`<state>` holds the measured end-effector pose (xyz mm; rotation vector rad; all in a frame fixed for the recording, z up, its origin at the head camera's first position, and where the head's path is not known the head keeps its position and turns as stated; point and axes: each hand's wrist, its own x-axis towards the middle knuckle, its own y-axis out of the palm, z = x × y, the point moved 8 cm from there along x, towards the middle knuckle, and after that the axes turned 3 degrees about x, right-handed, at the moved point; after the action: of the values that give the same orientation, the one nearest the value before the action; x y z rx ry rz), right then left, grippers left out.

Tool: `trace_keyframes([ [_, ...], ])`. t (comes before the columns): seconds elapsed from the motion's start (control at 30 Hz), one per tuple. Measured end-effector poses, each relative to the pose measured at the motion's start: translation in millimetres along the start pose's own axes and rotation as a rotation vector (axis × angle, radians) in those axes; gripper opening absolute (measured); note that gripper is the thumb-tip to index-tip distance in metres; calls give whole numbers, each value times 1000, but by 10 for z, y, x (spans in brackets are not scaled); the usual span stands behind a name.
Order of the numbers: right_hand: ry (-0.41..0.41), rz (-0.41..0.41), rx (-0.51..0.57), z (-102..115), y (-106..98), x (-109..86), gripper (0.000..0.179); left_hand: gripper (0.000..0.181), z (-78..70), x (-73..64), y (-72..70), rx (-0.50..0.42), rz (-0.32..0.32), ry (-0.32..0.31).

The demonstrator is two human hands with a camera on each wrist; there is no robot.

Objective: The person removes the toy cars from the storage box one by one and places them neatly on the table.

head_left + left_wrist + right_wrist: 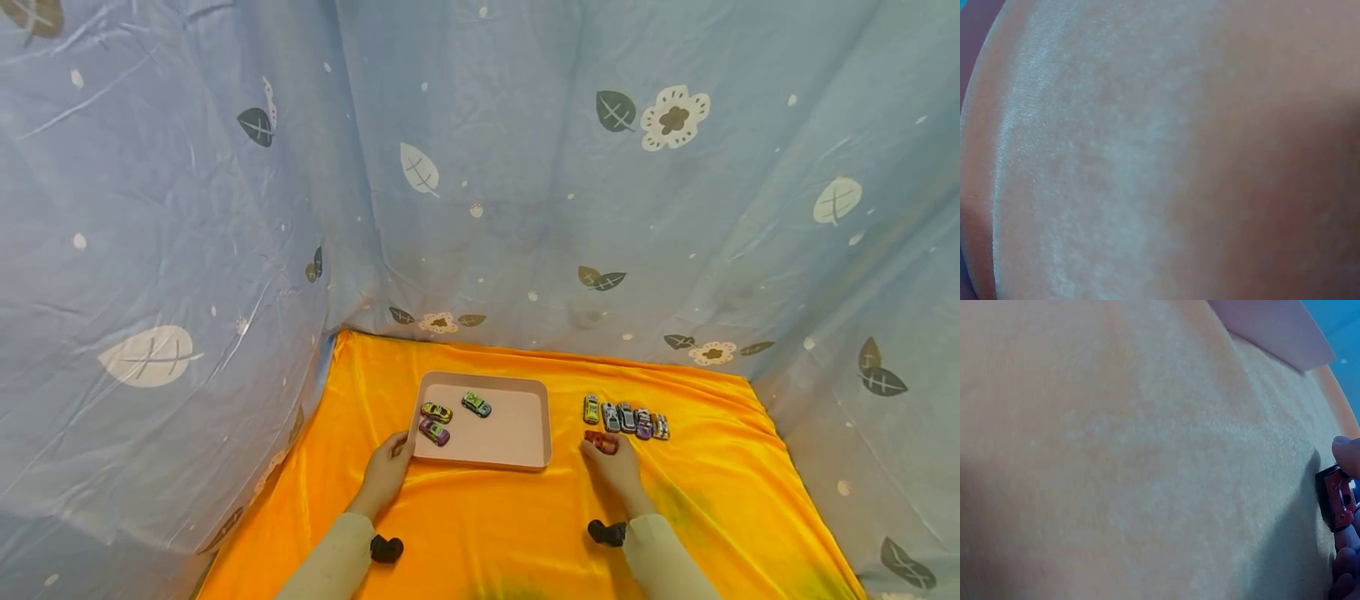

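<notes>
My right hand (618, 467) pinches a red toy car (597, 440) low over the cloth, in front of a row of toy cars. In the right wrist view the red toy car (1340, 499) shows at the right edge, between the thumb (1349, 453) and the curled fingers. At the near left corner of a pale pink tray (517, 454), my left hand (386, 471) grips the rim. Inside the tray lie a yellow toy car (437, 412), a green toy car (476, 404) and a purple-and-green toy car (434, 432). The left wrist view shows mostly blurred cloth.
Right of the tray, the row holds a yellow-green car (591, 409), two grey cars, a purple-and-white car (643, 423) and a whitish patterned car (660, 427). Orange cloth (487, 533) covers the table. Blue leaf-print curtains (510, 208) stand behind and at both sides.
</notes>
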<state>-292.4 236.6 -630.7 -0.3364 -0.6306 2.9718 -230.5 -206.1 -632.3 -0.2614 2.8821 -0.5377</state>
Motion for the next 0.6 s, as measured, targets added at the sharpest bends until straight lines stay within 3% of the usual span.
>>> trace_keyframes([
  [0.23,-4,22,10,52,-68,16,70,47,6,-10,12,-12,-4,9],
  [0.43,-95,13,-30,329,-107,-17,64,47,-1,-6,5,-11,-5,7],
  [0.6,-168,27,-48,600,-14,-69,64,46,-6,-3,-3,-14,-9,10],
])
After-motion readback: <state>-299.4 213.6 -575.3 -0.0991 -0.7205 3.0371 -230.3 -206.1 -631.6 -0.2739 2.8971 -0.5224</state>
